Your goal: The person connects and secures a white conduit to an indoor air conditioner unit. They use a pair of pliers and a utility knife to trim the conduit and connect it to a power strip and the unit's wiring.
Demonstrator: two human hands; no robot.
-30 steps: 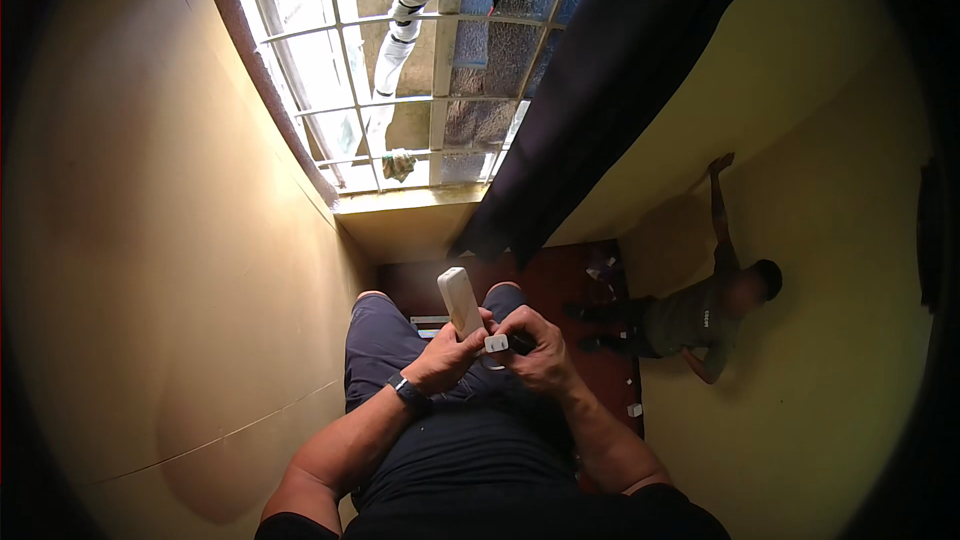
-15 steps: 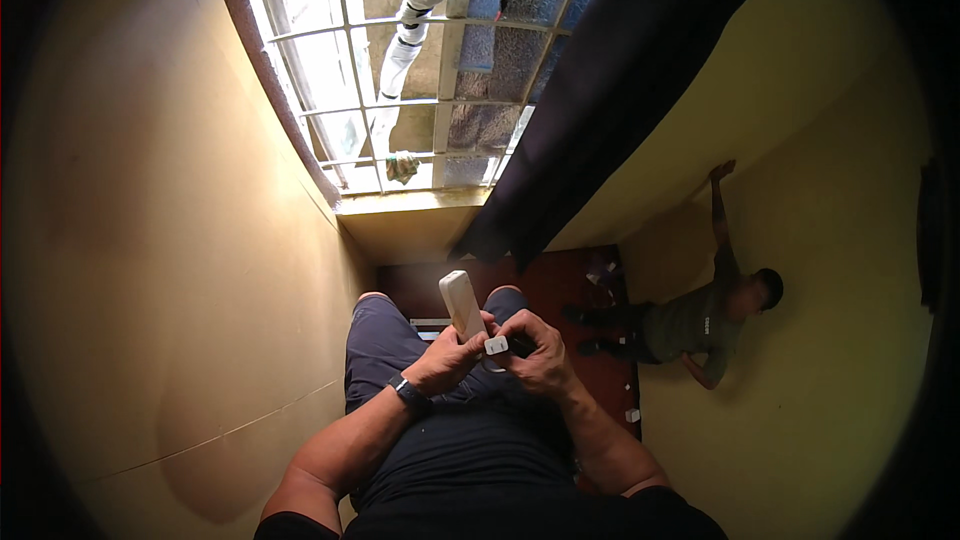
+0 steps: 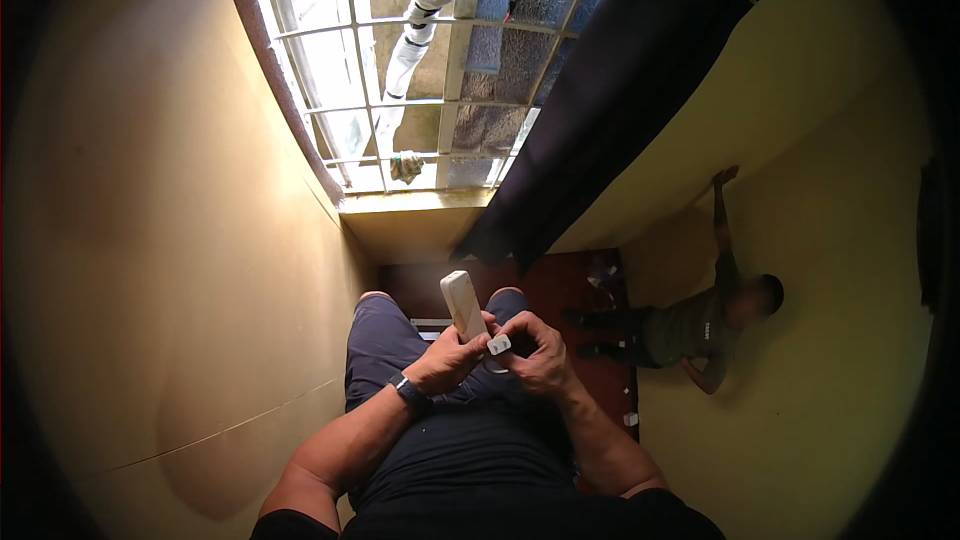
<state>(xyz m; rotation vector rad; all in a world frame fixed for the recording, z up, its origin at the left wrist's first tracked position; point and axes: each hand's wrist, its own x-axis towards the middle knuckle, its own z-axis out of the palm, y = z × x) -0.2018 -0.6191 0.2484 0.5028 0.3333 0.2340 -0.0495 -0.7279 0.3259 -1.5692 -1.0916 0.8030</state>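
Observation:
My left hand [image 3: 440,366] is closed around the lower end of a long white block [image 3: 462,302] that looks like a power bank. Its far end, with small openings, points up and away from me. Close beside the left thumb is a small white charger head [image 3: 499,344] with two dark slots in its face. My right hand [image 3: 541,360] is closed with bent fingers on the charger head's right side. Just below it, a bit of white cable [image 3: 495,368] curves between the hands. The right fingertips are partly hidden, as is the block's lower end.
Ahead is a barred window [image 3: 420,100] with a dark curtain [image 3: 620,90] on its right. A person [image 3: 690,325] stands at the right, one arm against the wall. Small white pieces [image 3: 630,420] lie on the dark red floor [image 3: 560,285]. A yellowish wall [image 3: 180,240] rises at left.
The charger head has tilted slightly and shifted a little to the right in my fingers. Both hands stay almost in place around the same things.

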